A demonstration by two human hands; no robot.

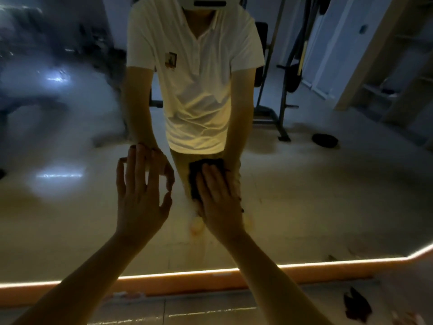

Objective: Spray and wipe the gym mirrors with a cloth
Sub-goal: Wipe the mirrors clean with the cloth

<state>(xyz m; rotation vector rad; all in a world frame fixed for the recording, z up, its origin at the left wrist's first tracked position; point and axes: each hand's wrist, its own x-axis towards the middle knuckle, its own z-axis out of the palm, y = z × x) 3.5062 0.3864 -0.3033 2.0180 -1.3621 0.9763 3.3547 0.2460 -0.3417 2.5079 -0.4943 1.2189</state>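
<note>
Pressing cloth (193,177) to mirror (316,195) with flat right hand (219,202); left hand (138,198) spread, holding nothing.

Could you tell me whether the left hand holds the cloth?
No, the right hand presses the cloth to the mirror; the left hand is empty.

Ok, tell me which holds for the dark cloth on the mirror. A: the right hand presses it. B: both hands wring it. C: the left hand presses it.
A: the right hand lies flat over the dark cloth against the mirror; the left hand holds nothing.
</note>
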